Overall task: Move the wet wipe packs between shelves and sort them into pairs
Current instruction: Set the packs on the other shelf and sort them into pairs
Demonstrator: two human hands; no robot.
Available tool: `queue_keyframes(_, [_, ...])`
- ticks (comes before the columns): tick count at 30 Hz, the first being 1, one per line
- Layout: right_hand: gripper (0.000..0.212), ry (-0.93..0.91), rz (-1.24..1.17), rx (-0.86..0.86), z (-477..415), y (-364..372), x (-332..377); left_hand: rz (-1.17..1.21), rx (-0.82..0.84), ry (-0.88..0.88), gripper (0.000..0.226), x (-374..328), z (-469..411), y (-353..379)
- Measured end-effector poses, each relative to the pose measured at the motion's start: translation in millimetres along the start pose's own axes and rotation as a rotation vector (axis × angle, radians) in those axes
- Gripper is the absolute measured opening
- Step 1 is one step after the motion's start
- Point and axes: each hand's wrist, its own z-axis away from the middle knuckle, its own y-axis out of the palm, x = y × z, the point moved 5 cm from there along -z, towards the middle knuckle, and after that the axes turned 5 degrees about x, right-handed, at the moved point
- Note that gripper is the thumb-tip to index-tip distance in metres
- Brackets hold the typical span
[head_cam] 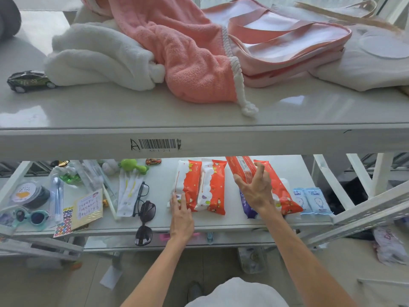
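Note:
On the lower shelf (221,227) two orange-and-white wet wipe packs lie side by side: the left pack (188,185) and the pack beside it (213,187). My left hand (180,214) lies flat with its fingertips on the near end of the left pack. My right hand (254,185) grips a third orange pack (240,168), tilted and lifted off the shelf. Under that hand lie a fourth orange pack (281,189) and a purple pack (246,204), partly hidden. Two small blue-and-white packs (309,200) lie at the right.
Glasses (141,196), dark sunglasses (146,222), teal sunglasses (33,216), stickers, cards and small toys fill the lower shelf's left half. The top shelf (155,111) carries white and pink towels (177,52), a pink bag (287,45) and a toy car (28,80). White frame bars (354,209) stand at the right.

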Motion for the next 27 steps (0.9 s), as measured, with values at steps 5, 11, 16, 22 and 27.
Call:
queue_keyframes(5, [0.073, 0.197, -0.763, 0.558, 19, 37, 6, 0.082, -0.195, -0.042, 0.039, -20, 11, -22])
queue_keyframes(11, [0.041, 0.378, -0.974, 0.859, 62, 90, 11, 0.998, 0.159, -0.109, 0.039, -56, 21, -36])
queue_keyframes(16, [0.027, 0.307, -0.812, 0.813, 69, 103, 30, 0.921, 0.096, -0.089, 0.047, -32, 8, -59])
queue_keyframes(22, [0.041, 0.138, -0.329, 0.649, 33, 133, 13, 0.741, 0.049, -0.053, 0.029, -21, -41, -89])
queue_keyframes(27, [0.033, 0.043, -0.077, 0.465, 34, 90, 33, 0.358, 0.048, -0.122, 0.037, 2, -83, -87])
